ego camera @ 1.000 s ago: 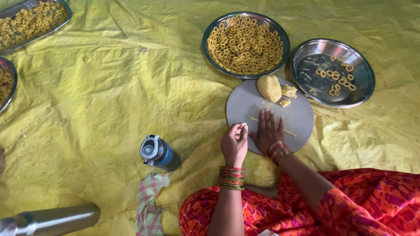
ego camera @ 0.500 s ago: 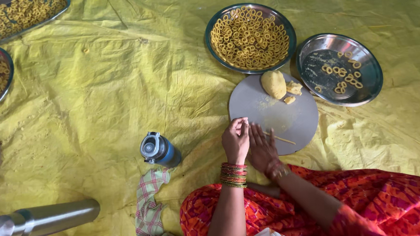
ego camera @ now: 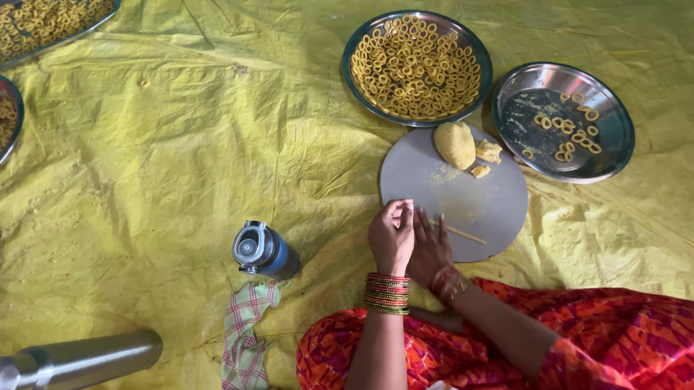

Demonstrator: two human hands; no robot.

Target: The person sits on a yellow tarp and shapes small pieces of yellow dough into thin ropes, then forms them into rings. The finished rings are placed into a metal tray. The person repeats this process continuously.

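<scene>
A round grey board [ego camera: 476, 199] lies on the yellow sheet in front of my knees. On its far side sit a lump of yellow dough [ego camera: 454, 144] and two small scraps [ego camera: 487, 153]. A thin rolled dough strand [ego camera: 463, 234] lies on the near part of the board. My left hand [ego camera: 390, 236], with red and gold bangles at the wrist, hovers at the board's near edge with its fingertips pinched together; whether anything is between them is hidden. My right hand [ego camera: 431, 252] rests just behind it, fingers flat by the strand's near end.
Beyond the board are a steel plate full of dough rings [ego camera: 415, 66] and a steel plate with a few rings [ego camera: 563, 121]. A blue bottle [ego camera: 264, 252], a checked cloth [ego camera: 244, 346] and a steel flask [ego camera: 65, 369] lie to the left. More ring-filled trays [ego camera: 27, 26] are at the far left.
My right hand has drawn back from the middle of the board toward my body, leaving the strand exposed. It now sits close against my left hand, which has barely moved.
</scene>
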